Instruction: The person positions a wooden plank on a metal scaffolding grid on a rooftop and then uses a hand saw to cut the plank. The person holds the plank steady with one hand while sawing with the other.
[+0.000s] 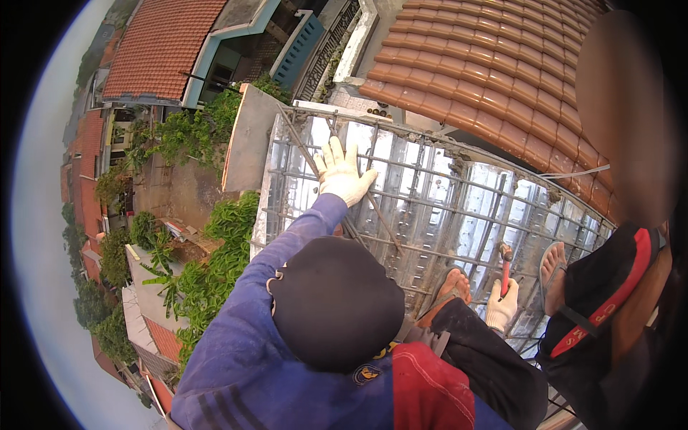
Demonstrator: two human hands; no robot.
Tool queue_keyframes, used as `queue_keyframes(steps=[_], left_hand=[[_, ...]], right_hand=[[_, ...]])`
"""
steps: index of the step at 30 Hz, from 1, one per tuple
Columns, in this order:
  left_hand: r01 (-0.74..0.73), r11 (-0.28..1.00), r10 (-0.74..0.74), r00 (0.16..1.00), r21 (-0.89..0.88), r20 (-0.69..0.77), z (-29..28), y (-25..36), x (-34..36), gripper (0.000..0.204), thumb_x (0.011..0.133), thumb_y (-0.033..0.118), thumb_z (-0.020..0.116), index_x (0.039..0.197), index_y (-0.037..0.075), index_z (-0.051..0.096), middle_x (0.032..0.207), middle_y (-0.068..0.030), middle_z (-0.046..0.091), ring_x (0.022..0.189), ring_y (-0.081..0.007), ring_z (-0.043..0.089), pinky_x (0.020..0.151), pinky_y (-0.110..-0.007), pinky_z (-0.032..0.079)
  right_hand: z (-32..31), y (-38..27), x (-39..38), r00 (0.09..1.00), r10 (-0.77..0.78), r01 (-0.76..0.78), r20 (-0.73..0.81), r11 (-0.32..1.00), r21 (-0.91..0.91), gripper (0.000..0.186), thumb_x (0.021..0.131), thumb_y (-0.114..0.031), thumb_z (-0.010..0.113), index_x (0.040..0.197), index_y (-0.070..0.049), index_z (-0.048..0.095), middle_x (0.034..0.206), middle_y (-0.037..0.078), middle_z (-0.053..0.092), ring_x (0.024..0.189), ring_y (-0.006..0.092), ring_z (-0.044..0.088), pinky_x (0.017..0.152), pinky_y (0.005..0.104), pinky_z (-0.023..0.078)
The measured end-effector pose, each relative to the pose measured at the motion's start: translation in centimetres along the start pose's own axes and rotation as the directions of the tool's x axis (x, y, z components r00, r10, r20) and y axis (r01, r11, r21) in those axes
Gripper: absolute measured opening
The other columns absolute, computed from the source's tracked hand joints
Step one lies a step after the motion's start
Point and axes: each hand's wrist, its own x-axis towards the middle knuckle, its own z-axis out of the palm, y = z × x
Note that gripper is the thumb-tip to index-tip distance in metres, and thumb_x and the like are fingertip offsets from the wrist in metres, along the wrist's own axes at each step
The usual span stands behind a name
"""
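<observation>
Neither of my own hands can be made out. Just below me bends a person in a black cap (337,304) and a blue and red shirt (236,322). This person's gloved left hand (344,172) is spread over a steel rebar grid (430,170), beside slanting loose rods (297,140). Their other gloved hand (501,307) grips a short tool (505,276) with a red handle and a rusty metal head; its exact kind is unclear. Shiny corrugated metal sheets (394,154) lie beneath the bars.
Sandalled feet (451,287) stand on the grid. At right are another person's black shorts (573,322) with a red stripe. A blurred brown shape (623,115) looms near the lens. Tiled roof (487,64) borders the far edge; trees (229,244) and ground lie well below on the left.
</observation>
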Motion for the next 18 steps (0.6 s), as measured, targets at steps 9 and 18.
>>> queue_keyframes(steps=[9,18], left_hand=[[0.018,0.999,-0.022,0.996,0.046,0.084,-1.1,-0.9,-0.1,0.107,0.099,0.069,0.067,0.177,0.006,0.029,0.181,-0.0394,0.011,0.17,-0.0567,0.004,0.136,-0.067,0.0],[-0.024,0.996,0.023,1.0,0.081,0.019,0.0,-0.6,0.9,0.104,0.097,0.063,0.073,0.176,0.007,0.032,0.181,-0.0396,0.013,0.169,-0.0563,0.009,0.137,-0.065,0.004]], right_hand=[[-1.5,1.5,1.3,0.969,-0.157,0.171,0.191,0.983,-0.062,0.039,0.103,-0.026,0.076,0.136,-0.007,0.068,0.122,0.02,0.075,0.112,0.0432,0.074,0.098,0.0496,0.056],[-1.3,-1.8,1.7,0.988,-0.12,0.131,0.1,0.985,-0.109,0.034,0.099,-0.04,0.08,0.109,-0.009,0.073,0.102,0.018,0.072,0.096,0.0438,0.072,0.085,0.0539,0.056]])
